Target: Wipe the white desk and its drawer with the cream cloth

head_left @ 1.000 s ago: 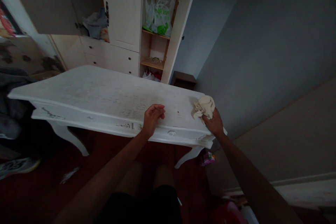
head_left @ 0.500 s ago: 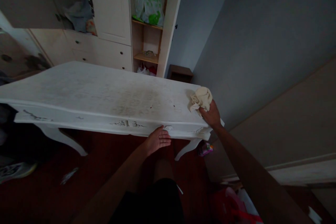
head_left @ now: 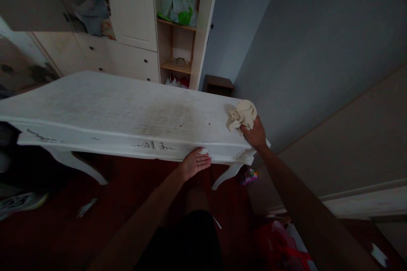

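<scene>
A white table [head_left: 114,97] with carved drawer fronts stands before me, and a dark grey smudge [head_left: 168,116] marks the middle of its top. At the right end of the tabletop my right hand [head_left: 256,133] is closed on a crumpled cream cloth [head_left: 243,114], part of which bunches up above the fingers. My left hand [head_left: 195,163] is at the front edge, its fingers stretched to the right, beside a pale round drawer knob [head_left: 204,151]. Whether the hand touches the knob is unclear. Two small dark specks lie on the top right of the smudge.
Behind the table stands a white wardrobe [head_left: 130,12] with plastic bags [head_left: 182,2] on a shelf. A grey wall [head_left: 318,29] runs along the right. On the red floor are a purple box [head_left: 249,176], a shoe [head_left: 22,204] and a red bag [head_left: 273,243].
My left hand has shifted slightly right and up, closer to the drawer knob. My right hand stays with the cloth at the table's right end. The view has tilted a little.
</scene>
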`<state>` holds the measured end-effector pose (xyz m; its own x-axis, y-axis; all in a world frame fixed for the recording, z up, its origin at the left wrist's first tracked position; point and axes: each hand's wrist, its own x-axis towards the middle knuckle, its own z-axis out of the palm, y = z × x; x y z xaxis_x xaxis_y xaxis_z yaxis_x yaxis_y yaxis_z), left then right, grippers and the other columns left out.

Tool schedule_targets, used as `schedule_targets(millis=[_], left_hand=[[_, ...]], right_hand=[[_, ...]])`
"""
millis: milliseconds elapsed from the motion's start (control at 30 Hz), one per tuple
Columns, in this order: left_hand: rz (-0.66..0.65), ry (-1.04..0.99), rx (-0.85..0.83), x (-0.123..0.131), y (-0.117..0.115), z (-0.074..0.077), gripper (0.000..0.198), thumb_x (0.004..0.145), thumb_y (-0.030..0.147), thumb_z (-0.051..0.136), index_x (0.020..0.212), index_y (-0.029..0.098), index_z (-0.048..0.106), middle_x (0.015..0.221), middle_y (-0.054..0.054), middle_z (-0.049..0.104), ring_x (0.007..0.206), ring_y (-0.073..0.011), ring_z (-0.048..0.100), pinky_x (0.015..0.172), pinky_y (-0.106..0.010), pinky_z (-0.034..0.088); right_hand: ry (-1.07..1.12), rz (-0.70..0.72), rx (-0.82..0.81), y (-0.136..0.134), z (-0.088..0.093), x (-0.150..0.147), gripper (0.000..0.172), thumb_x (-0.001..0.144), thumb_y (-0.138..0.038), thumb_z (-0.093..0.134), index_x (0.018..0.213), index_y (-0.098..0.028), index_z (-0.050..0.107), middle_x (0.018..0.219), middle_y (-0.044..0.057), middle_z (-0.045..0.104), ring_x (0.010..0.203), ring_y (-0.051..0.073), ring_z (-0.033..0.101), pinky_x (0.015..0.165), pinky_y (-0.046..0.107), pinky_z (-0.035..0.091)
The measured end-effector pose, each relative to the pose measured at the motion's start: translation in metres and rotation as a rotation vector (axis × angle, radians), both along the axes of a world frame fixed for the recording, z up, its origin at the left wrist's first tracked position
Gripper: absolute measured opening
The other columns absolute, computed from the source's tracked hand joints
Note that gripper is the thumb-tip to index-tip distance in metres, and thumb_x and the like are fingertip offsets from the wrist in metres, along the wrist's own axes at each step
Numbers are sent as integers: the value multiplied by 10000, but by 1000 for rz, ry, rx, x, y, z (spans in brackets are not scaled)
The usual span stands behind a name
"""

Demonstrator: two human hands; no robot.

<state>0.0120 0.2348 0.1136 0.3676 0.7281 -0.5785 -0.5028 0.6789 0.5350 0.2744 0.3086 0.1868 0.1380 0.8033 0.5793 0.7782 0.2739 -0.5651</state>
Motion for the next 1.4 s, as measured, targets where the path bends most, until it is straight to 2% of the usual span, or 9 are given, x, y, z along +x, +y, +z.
schedule_targets(millis=[167,367,567,667,800,933,1167,1400], left_hand=[[52,-35,-11,2,-20,1,311,941,319,509,952,41,647,820,-160,716,791,-219,713,881,-358,558],[34,-30,1,0,-61,-2,336,956,291,490,871,23,676,864,-197,725,798,-224,707,889,-377,548],[30,-41,14,6,-103,-13,334,936,323,539,826,54,702,798,-157,737,702,-195,698,744,-324,574],[36,-52,23,9,-124,-21,329,868,381,648,830,61,716,803,-147,745,687,-188,700,704,-304,573],[47,-97,46,10,-152,-29,457,688,498,806,829,71,727,784,-136,750,674,-193,701,669,-296,571],[58,-111,41,10,-177,-38,499,639,540,827,829,89,728,791,-141,754,685,-214,707,667,-319,567],[36,-59,39,10,-199,-54,562,588,611,820,792,93,740,788,-156,748,655,-228,696,665,-356,553],[13,-40,32,5,-208,-53,512,621,571,821,825,113,716,804,-140,744,723,-257,717,760,-415,566]], right_hand=[[5,13,16,-1,1,-1,545,729,-366,654,1233,-186,545,1173,115,650,1029,284,598,947,465,471],[14,26,33,-1,0,-1,560,723,-372,671,1237,-187,548,1181,111,656,1040,281,604,949,448,476],[4,39,28,1,0,0,572,728,-355,658,1260,-184,536,1214,121,645,1063,277,600,962,455,467],[6,37,22,1,0,0,566,725,-360,658,1250,-184,540,1210,122,646,1077,282,595,963,463,467],[18,30,40,0,0,-2,551,718,-356,664,1232,-195,552,1188,114,656,1057,280,601,954,458,471],[11,30,41,-1,0,-2,542,717,-347,657,1225,-191,554,1187,111,654,1066,281,601,964,452,464],[17,36,40,-3,2,-3,560,718,-350,669,1241,-186,550,1201,119,651,1077,278,598,973,444,454],[11,-10,22,-2,0,-2,553,717,-359,674,1229,-190,555,1180,122,652,1052,280,595,951,468,461]])
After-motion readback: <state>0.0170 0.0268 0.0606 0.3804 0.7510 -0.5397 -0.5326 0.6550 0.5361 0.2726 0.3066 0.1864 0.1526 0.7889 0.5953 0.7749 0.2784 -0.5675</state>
